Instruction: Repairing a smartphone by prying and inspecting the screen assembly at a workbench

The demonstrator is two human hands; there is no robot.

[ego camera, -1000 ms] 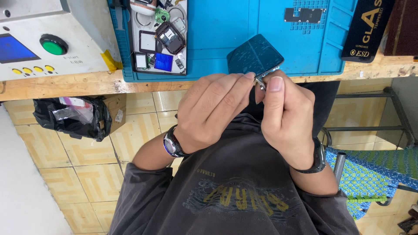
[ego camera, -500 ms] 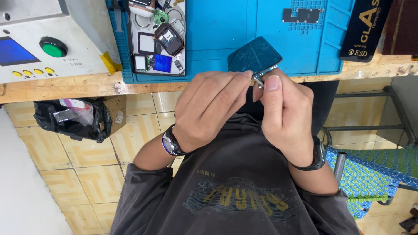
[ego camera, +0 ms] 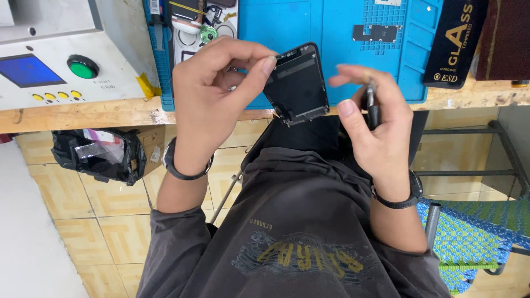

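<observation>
Left hand [ego camera: 212, 96]: thumb and fingertips are pinched shut on the top corner of the phone screen [ego camera: 297, 84], holding it up in the air just in front of the blue mat [ego camera: 337, 55].
Right hand [ego camera: 375, 127]: fingers are loosely curled around a thin dark tool [ego camera: 372, 105], just to the right of the phone screen; the blurred fingertips are apart from the screen's edge.
Phone screen: a flat dark panel, tilted, with its lower end toward the person's chest and clear of the wooden bench edge [ego camera: 83, 113] that carries the blue mat.
Handling: judged light, stiff and thin, likely brittle at the glass and at the small parts along its ends; the smooth face would slip under a flat touch, so the long side edges or a corner look like the safest places to hold.
Beside the blue mat: a grey machine with a green button [ego camera: 83, 67] to the left and a black package [ego camera: 455, 41] to the right.
Below the blue mat: a black bag [ego camera: 99, 154] hangs under the wooden bench edge.
</observation>
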